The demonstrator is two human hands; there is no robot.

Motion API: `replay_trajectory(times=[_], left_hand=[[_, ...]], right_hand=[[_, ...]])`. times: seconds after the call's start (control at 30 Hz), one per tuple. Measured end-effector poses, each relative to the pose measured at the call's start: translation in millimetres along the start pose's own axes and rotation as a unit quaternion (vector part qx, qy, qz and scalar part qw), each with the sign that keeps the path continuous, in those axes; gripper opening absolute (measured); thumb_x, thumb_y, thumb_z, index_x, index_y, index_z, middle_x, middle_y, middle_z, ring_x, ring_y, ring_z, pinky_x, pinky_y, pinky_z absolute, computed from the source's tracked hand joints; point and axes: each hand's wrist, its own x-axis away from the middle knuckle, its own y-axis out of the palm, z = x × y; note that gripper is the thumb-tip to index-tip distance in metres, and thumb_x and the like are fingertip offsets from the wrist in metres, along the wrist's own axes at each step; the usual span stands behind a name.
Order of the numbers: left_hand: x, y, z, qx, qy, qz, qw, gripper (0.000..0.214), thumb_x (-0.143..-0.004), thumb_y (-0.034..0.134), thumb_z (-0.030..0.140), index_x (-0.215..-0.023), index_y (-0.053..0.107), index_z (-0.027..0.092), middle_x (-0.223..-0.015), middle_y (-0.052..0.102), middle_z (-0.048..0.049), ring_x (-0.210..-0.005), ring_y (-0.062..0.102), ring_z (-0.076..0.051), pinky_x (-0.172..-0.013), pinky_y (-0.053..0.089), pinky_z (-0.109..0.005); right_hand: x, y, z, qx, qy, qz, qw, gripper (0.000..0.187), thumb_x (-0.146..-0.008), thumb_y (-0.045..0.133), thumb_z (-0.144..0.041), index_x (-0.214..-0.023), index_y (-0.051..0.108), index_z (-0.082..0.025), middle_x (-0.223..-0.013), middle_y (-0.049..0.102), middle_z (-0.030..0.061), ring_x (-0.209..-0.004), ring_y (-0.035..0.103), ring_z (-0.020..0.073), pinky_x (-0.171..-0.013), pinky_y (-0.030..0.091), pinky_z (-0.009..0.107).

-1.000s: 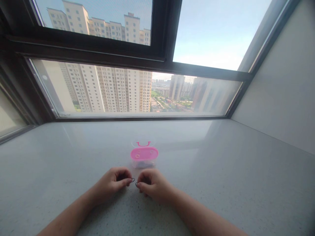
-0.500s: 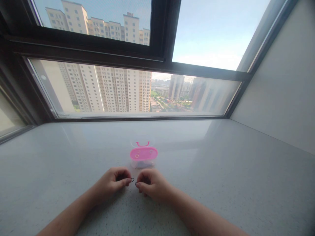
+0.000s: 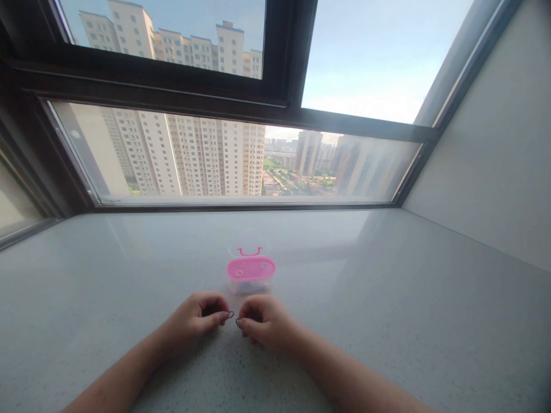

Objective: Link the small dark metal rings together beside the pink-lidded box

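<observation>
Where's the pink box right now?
The pink box sits on the windowsill, centre of view, just beyond the left hand and right hand.

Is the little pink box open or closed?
Closed, it seems: the pink lid sits flat atop the clear box with no gap. It stands upright on the sill.

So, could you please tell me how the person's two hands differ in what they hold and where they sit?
The left hand pinches a small dark loop at its fingertips; the right hand pinches a similar dark piece, mostly hidden. The left hand lies left of the pink-lidded box, the right hand just before it. Both rest curled on the grey sill, fingertips nearly meeting.
</observation>
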Motion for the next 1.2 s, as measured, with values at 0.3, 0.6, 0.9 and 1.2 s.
replay_trajectory(times=[0.3, 0.6, 0.9, 1.2], left_hand=[[0.3, -0.3, 0.9, -0.006, 0.0, -0.001, 1.0, 0.024, -0.077, 0.055, 0.035, -0.072, 0.061, 0.013, -0.065, 0.056, 0.0002, -0.067, 0.05, -0.016, -0.062, 0.039, -0.024], [0.8, 0.2, 2.2, -0.003, -0.001, -0.001, 1.0, 0.024, -0.077, 0.055, 0.036, -0.072, 0.061, 0.013, -0.065, 0.057, 0.0003, -0.067, 0.05, -0.016, -0.062, 0.039, -0.023], [0.6, 0.3, -0.1, -0.003, 0.002, -0.002, 1.0, 0.024, -0.077, 0.055, 0.035, -0.072, 0.061, 0.013, -0.066, 0.057, 0.0, -0.067, 0.05, -0.016, -0.062, 0.039, -0.024], [-0.6, -0.5, -0.3, -0.003, 0.001, -0.002, 1.0, 0.025, -0.077, 0.055, 0.037, -0.073, 0.061, 0.013, -0.066, 0.057, 0.0, -0.068, 0.05, -0.016, -0.062, 0.039, -0.024]], right_hand=[[-0.9, -0.2, 5.0, 0.012, -0.007, 0.0, 1.0, 0.003, -0.07, 0.056, -0.016, -0.071, 0.058, -0.014, -0.055, 0.055, -0.002, -0.044, 0.047, 0.0064, -0.04, 0.034, 0.015], [-1.7, -0.4, 5.8, -0.001, 0.006, -0.002, 1.0, 0.005, -0.071, 0.055, -0.018, -0.071, 0.057, -0.014, -0.056, 0.055, -0.0018, -0.042, 0.047, 0.0063, -0.039, 0.035, 0.015], [-0.8, -0.1, 4.6, 0.001, 0.008, -0.001, 1.0, 0.004, -0.071, 0.055, -0.018, -0.071, 0.056, -0.014, -0.056, 0.055, -0.002, -0.043, 0.048, 0.0064, -0.039, 0.035, 0.015], [-0.9, -0.4, 4.3, 0.004, 0.009, -0.003, 1.0, 0.005, -0.071, 0.056, -0.018, -0.071, 0.057, -0.014, -0.055, 0.054, -0.0027, -0.042, 0.047, 0.0057, -0.039, 0.034, 0.015]])
